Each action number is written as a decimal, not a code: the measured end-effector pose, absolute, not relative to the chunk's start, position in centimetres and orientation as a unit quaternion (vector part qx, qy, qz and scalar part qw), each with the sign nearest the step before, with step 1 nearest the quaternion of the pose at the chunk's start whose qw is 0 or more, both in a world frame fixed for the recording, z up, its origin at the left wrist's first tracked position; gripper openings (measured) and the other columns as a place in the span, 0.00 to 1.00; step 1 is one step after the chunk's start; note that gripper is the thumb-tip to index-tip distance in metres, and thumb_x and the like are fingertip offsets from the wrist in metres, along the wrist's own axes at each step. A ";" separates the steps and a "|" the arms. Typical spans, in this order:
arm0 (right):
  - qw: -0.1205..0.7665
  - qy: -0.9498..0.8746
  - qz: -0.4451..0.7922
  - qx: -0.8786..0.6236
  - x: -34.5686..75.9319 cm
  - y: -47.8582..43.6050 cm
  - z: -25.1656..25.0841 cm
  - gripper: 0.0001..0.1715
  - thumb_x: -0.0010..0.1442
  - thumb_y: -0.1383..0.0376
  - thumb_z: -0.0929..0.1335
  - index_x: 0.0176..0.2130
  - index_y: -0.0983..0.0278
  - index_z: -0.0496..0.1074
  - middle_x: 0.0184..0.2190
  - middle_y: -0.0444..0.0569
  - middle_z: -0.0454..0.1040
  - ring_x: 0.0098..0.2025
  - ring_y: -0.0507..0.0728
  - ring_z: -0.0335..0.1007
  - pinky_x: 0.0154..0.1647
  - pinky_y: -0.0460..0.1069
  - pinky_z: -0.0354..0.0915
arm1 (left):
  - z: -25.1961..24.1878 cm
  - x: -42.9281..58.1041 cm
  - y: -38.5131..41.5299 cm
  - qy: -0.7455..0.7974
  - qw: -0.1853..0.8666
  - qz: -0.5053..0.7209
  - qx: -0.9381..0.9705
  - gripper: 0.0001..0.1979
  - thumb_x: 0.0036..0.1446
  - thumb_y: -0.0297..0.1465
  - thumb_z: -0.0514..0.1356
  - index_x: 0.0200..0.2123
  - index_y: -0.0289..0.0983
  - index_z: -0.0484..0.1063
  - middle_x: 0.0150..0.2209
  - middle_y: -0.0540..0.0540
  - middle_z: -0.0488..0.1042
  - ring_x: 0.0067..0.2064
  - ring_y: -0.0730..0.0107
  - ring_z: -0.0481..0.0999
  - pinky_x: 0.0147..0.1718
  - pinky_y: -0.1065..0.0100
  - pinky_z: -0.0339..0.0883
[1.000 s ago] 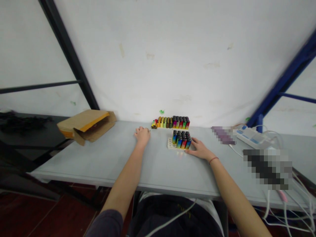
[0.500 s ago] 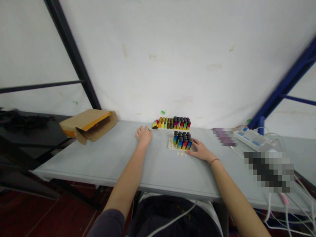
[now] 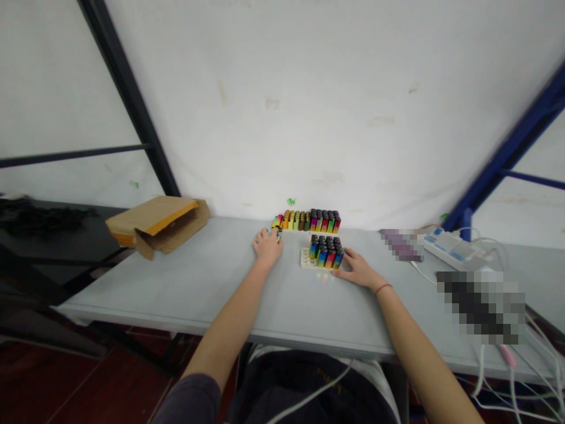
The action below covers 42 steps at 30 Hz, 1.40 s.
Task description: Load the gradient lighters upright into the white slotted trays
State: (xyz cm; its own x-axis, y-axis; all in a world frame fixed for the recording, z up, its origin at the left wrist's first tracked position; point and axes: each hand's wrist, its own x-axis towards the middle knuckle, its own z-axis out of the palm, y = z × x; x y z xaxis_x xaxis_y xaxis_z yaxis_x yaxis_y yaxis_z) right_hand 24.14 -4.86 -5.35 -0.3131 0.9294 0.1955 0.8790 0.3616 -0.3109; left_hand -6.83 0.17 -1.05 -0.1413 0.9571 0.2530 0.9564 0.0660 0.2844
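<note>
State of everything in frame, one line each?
Back row of lighters, upright, left end tipped over.
Tray, partly filled, left slots empty.
Tray lighters, upright.
Left hand, at that row's left end, grip unclear.
Right hand, open, flat against the tray.
Cardboard box, open, on its side.
Power strip, cables plugged in.

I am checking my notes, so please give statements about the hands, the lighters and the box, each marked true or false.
1. The right hand lies on the table beside the white tray. True.
2. The lighters in the tray lie flat. False: they stand upright.
3. The left hand is inside the cardboard box. False: it is at the left end of the back row of lighters.
4. The cardboard box is left of both hands. True.
</note>
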 end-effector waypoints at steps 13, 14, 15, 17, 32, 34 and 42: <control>0.180 -0.808 0.076 -0.555 24.2 -4.8 -5.3 0.44 0.57 0.40 0.68 0.62 0.62 0.68 0.66 0.61 0.62 0.66 0.71 0.60 0.67 0.64 0.57 | -0.5 -6.0 -0.1 0.696 0.040 0.179 0.694 0.15 0.64 0.33 0.54 0.52 0.37 0.69 0.54 0.33 0.72 0.58 0.50 0.68 0.53 0.53 0.63; 0.182 -0.809 0.077 -0.553 24.2 -4.8 -5.3 0.44 0.57 0.39 0.68 0.62 0.61 0.68 0.66 0.60 0.62 0.66 0.71 0.60 0.66 0.64 0.57 | -0.4 -6.0 0.0 0.693 0.064 0.192 0.692 0.15 0.64 0.33 0.55 0.52 0.37 0.68 0.52 0.35 0.74 0.57 0.51 0.70 0.53 0.54 0.64; 0.185 -0.810 0.077 -0.551 24.2 -4.8 -5.3 0.43 0.57 0.39 0.68 0.62 0.60 0.68 0.66 0.59 0.62 0.66 0.71 0.60 0.66 0.64 0.57 | -0.3 -6.0 0.1 0.691 0.091 0.211 0.685 0.14 0.63 0.32 0.56 0.52 0.38 0.67 0.50 0.36 0.75 0.55 0.52 0.72 0.53 0.55 0.64; 0.189 -0.810 0.079 -0.549 24.3 -4.8 -5.4 0.43 0.57 0.39 0.68 0.62 0.59 0.68 0.66 0.58 0.62 0.65 0.71 0.60 0.66 0.65 0.57 | -0.2 -5.9 0.5 0.675 0.150 0.286 0.663 0.13 0.62 0.31 0.57 0.50 0.39 0.66 0.46 0.39 0.77 0.51 0.55 0.75 0.52 0.56 0.65; 0.183 -0.808 0.083 -0.554 24.1 -4.9 -5.2 0.43 0.57 0.40 0.68 0.62 0.61 0.69 0.66 0.60 0.62 0.66 0.72 0.60 0.66 0.65 0.57 | 0.9 -4.3 0.2 0.368 0.743 0.492 0.267 0.09 0.61 0.38 0.58 0.36 0.40 0.63 0.21 0.58 0.61 0.16 0.79 0.59 0.18 0.74 0.58; 0.184 -0.809 0.084 -0.551 24.1 -4.9 -5.2 0.42 0.57 0.40 0.69 0.61 0.60 0.69 0.66 0.60 0.62 0.65 0.71 0.60 0.66 0.65 0.57 | 1.0 -4.3 0.1 0.354 0.760 0.479 0.261 0.13 0.64 0.43 0.55 0.35 0.39 0.64 0.20 0.57 0.59 0.16 0.78 0.59 0.17 0.74 0.57; 0.173 -0.810 0.079 -0.554 24.0 -5.0 -5.0 0.44 0.57 0.40 0.68 0.62 0.64 0.69 0.66 0.62 0.62 0.66 0.70 0.60 0.67 0.64 0.57 | 0.3 -3.5 -0.2 0.332 0.737 0.510 0.293 0.18 0.62 0.49 0.57 0.36 0.40 0.63 0.20 0.57 0.63 0.17 0.78 0.62 0.18 0.76 0.60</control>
